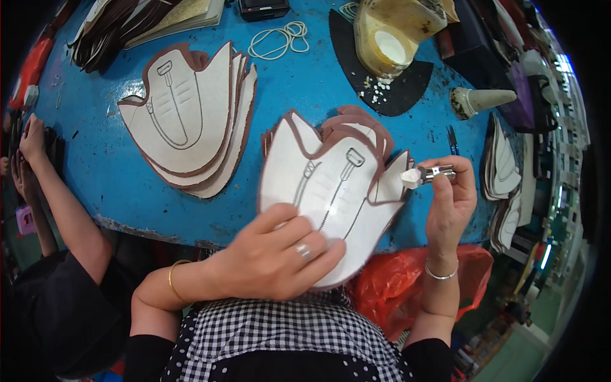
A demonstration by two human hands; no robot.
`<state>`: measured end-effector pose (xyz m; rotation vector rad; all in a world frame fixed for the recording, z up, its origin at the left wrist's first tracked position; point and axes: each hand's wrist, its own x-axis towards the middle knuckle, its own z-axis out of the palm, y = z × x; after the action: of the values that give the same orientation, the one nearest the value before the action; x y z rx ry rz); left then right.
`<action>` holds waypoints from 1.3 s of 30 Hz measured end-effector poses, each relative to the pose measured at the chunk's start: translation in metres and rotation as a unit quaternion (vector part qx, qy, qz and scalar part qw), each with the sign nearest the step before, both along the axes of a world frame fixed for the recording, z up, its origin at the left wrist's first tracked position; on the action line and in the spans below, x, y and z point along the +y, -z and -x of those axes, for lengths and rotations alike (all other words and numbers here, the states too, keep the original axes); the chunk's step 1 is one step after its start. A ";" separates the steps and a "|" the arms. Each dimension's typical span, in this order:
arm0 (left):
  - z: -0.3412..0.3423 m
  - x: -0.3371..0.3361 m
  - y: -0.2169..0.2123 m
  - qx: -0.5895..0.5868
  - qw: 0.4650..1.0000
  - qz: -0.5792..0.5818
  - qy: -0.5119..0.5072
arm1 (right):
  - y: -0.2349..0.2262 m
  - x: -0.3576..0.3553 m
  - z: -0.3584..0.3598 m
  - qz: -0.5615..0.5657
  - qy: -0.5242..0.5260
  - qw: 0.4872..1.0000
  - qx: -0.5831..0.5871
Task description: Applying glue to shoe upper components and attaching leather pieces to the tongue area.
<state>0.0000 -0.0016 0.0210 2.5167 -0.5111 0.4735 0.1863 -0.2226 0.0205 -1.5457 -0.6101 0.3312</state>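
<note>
A white-faced shoe upper piece [318, 191] with brown edges and black stitched outlines lies on similar pieces at the table's front edge. Curled over its lower part, my left hand [273, 254] grips it; a ring is on one finger. My right hand [453, 197] pinches a short glue brush [439, 172] with a metal body and a white, clotted tip. That tip is close to the upper's right flap; whether they touch I cannot tell. Further left, another stack of shoe upper pieces [184, 108] rests on the blue table [95, 165].
A yellowish glue pot [391, 44] with white contents stands on a black sheet [407, 89]. A grey cone [484, 100], black tweezers [452, 140] and more pieces [503, 165] lie rightward. An elastic cord [280, 39] lies behind. A red bag [394, 286] hangs below; another person's arm [63, 197] is left.
</note>
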 end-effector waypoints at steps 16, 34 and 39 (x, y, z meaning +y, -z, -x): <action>0.004 -0.008 0.015 0.064 0.986 0.147 0.049 | -0.003 0.030 0.002 0.207 -0.186 0.928 -0.246; -0.005 -0.020 0.009 -0.012 1.000 0.011 0.012 | -0.007 0.016 0.010 0.048 -0.037 0.993 -0.104; 0.020 0.036 -0.031 -0.129 0.989 0.010 -0.068 | -0.001 0.010 -0.008 -0.011 0.020 0.999 -0.025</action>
<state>-0.0202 0.0344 0.0522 2.4944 -0.4283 0.8595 0.1941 -0.2124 0.0213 -1.5467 -0.6191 0.2562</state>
